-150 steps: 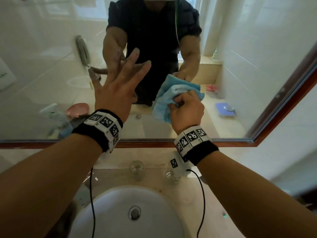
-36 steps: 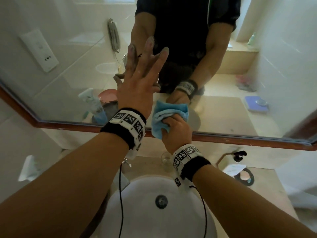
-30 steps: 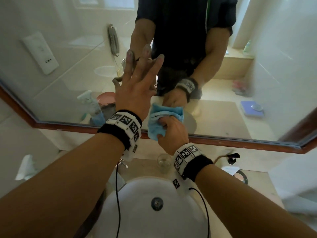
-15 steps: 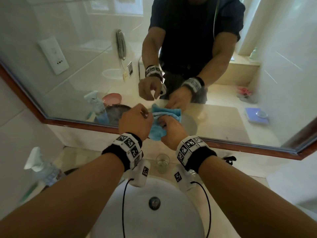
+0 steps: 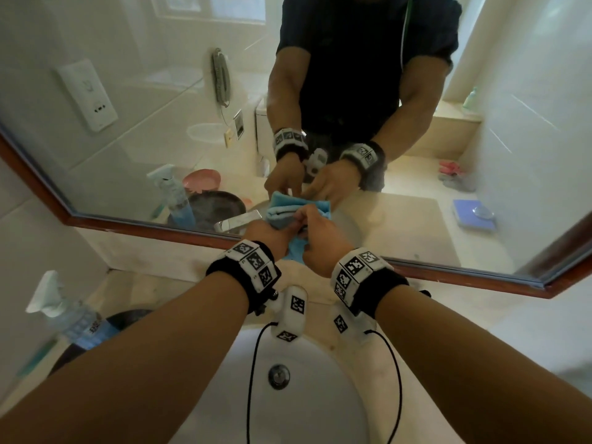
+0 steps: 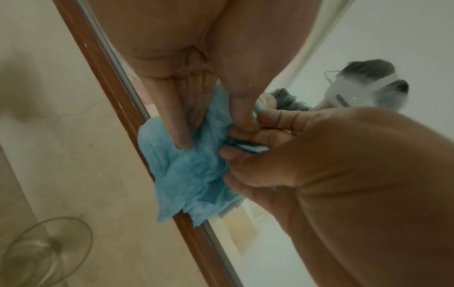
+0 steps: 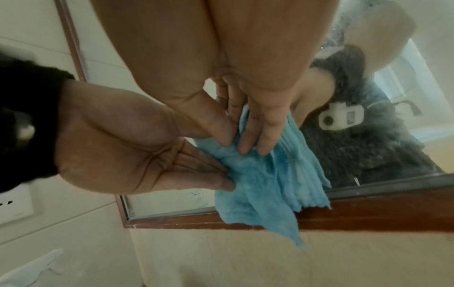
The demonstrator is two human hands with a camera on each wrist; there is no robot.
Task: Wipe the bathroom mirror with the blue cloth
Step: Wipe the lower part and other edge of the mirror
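The blue cloth [image 5: 295, 251] is bunched between both hands against the bottom of the bathroom mirror [image 5: 128, 139], hanging over its brown frame [image 5: 144, 227]. My left hand [image 5: 282, 232] pinches the cloth's left side; in the left wrist view the left hand [image 6: 213, 136] has a finger and thumb pressed into the cloth [image 6: 186, 170]. My right hand [image 5: 307, 229] grips the right side with curled fingers. In the right wrist view the right hand [image 7: 242, 145] lies over the cloth [image 7: 265, 184], and the left hand [image 7: 123, 145] reaches in from the left.
A white sink [image 5: 320, 395] lies directly below my forearms. A spray bottle [image 5: 64, 312] stands on the counter at the left beside a dark basin [image 5: 128, 318]. A drinking glass [image 6: 44, 252] stands under the mirror frame. A wall socket [image 7: 14, 203] is left of the mirror.
My left hand left the mirror glass, came down and took hold of the cloth beside the right hand. The right hand and cloth stayed at the mirror's lower edge.
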